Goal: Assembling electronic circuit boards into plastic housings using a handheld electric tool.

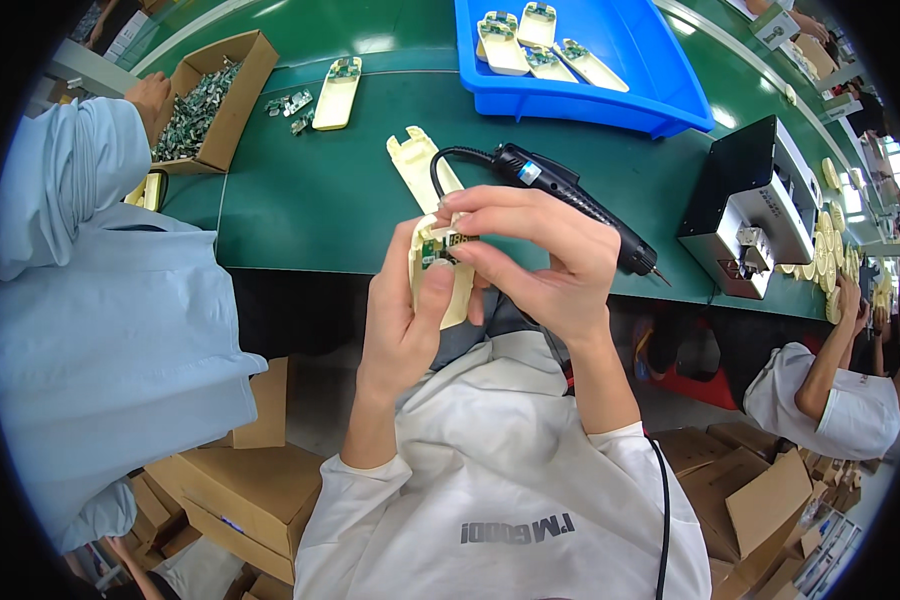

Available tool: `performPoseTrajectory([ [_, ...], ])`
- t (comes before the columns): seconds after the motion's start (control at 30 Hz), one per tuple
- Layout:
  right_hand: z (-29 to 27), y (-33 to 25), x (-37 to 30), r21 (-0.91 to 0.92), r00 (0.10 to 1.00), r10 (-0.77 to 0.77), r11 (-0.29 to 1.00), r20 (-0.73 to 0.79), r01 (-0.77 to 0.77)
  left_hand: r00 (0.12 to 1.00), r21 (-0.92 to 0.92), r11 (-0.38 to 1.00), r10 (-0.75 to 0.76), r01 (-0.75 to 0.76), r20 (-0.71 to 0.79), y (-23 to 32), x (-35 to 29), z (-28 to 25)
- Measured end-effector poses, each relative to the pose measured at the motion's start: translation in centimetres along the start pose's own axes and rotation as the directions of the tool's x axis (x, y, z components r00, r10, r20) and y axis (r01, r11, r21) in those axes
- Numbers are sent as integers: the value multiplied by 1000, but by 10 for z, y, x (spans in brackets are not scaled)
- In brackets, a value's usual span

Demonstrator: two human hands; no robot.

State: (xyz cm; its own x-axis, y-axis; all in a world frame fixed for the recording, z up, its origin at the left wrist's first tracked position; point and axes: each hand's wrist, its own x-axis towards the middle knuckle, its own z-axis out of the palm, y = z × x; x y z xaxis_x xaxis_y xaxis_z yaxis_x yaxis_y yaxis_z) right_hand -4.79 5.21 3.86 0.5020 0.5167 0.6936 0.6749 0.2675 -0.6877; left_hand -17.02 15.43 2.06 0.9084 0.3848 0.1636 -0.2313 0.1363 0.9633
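Head view: shell (458,300) in left hand (395,312), right hand (548,250) at its top end

Left grips the cream shell from its left side, thumb over the board (432,249) inside. Right's fingers bunched narrow around the board's right side; can't tell if they grip it. Shell is nearer the body than the driver (570,190) on the table (315,215).

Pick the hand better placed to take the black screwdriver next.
Right, probably: the black screwdriver lies just beyond the right hand. The left hand sits farther away and supports the cream casing, though the right is also busy at its circuit board.
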Motion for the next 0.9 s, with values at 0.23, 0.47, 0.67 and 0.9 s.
performPoseTrajectory([
  [0.23, -3, -3, 1, -75, 999, -45, 996, 28, 47, 998, -27, 999, -40, 41, 37, 5, 0, 0],
  [0.47, -5, -9, -1, -119, 998, -38, 992, 53, 45, 997, -12, 998, -65, 65, 39, 8, 0, 1],
  [0.67, -6, -7, -2, -95, 998, 11, 995, 54, -6, 999, 86, 995, -42, 39, 29, 9, 1, 2],
  [0.9, -10, -10, -2, -51, 992, 3, 999, 123, 3, 998, 78, 996, -50, 46, 49, 8, -3, -1],
])
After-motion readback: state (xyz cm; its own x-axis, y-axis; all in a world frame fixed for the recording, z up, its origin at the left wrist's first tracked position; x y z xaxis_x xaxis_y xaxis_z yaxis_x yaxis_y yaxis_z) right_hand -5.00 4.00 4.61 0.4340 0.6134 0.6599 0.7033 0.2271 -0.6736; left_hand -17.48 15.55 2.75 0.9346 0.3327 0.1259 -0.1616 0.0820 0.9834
